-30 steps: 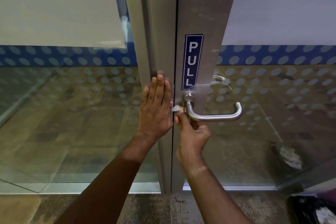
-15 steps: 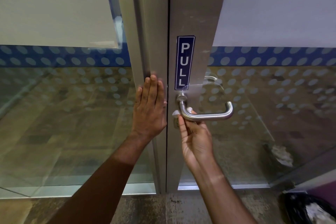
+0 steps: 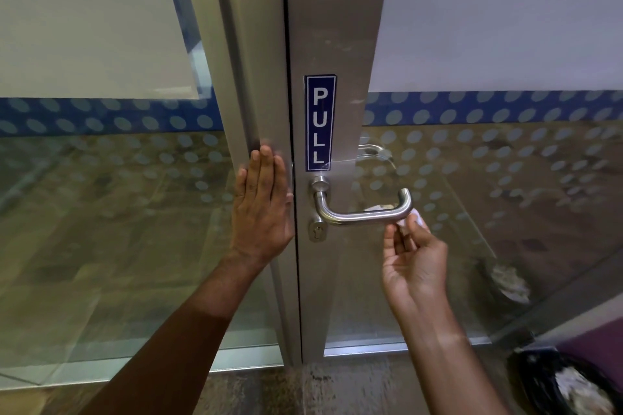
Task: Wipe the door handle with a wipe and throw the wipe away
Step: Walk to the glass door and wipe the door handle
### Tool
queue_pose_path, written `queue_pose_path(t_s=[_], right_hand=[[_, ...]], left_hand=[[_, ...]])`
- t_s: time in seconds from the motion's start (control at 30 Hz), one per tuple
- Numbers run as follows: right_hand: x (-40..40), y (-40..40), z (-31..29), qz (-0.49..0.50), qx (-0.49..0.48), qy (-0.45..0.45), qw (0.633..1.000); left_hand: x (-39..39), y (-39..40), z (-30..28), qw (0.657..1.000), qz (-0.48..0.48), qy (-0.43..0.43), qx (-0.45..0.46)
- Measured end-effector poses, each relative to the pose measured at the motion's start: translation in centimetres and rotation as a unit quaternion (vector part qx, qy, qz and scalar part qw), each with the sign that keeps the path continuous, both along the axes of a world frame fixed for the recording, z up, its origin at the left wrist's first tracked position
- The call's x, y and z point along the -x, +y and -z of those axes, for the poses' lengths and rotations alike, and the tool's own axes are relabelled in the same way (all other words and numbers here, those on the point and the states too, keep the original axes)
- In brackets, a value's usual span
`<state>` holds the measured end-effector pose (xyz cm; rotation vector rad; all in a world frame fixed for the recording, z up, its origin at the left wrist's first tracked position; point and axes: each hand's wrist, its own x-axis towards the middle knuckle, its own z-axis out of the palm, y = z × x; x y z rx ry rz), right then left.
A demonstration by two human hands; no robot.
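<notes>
1. Fingers of the right hand (image 3: 413, 256), palm up, pinch a small white wipe (image 3: 417, 216) under the free end of the brushed-steel lever door handle (image 3: 364, 210).
2. Left hand (image 3: 261, 212) lies flat and open, holding nothing, on the grey metal door frame (image 3: 249, 77).

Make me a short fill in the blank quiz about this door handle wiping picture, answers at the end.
1. The sign above the door handle reads ____.
2. The left hand lies ____ on the metal frame.
3. The right hand pinches a white ____ at the handle's free end.

Answers: PULL; flat; wipe
</notes>
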<state>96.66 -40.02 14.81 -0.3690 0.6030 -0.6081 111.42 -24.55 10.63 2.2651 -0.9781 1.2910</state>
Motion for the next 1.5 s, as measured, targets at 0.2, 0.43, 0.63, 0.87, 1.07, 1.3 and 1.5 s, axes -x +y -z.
queue_pose_path(t_s=[0.2, 0.43, 0.63, 0.87, 1.07, 1.3, 1.5], right_hand=[[-1.6, -1.4, -1.3, 0.033, 0.059, 0.016, 0.998], [-2.2, -2.3, -1.6, 0.038, 0.171, 0.086, 0.981], [-2.0, -2.8, -1.3, 0.043, 0.23, 0.102, 0.967], [-0.8, -2.5, -2.1, 0.074, 0.348, 0.109, 0.928], [0.7, -2.2, -2.9, 0.108, 0.433, 0.123, 0.886], [3.8, -3.5, -2.5, 0.16, 0.511, 0.16, 0.829], [8.5, -6.2, -2.1, 0.212, 0.539, 0.195, 0.791]], left_hand=[[0.2, 0.0, -0.1, 1.0, -0.001, 0.008, -0.006], [0.9, 0.1, -0.7, 0.999, -0.004, 0.038, -0.02], [1.9, 0.4, -1.3, 0.996, -0.012, 0.074, -0.038], [3.4, 0.2, -2.1, 0.994, -0.003, 0.101, -0.044], [6.0, -1.6, -5.1, 0.99, 0.064, 0.124, -0.017], [9.7, -5.2, -6.5, 0.978, 0.149, 0.142, -0.026], [13.9, -10.0, -5.9, 0.958, 0.233, 0.152, -0.065]])
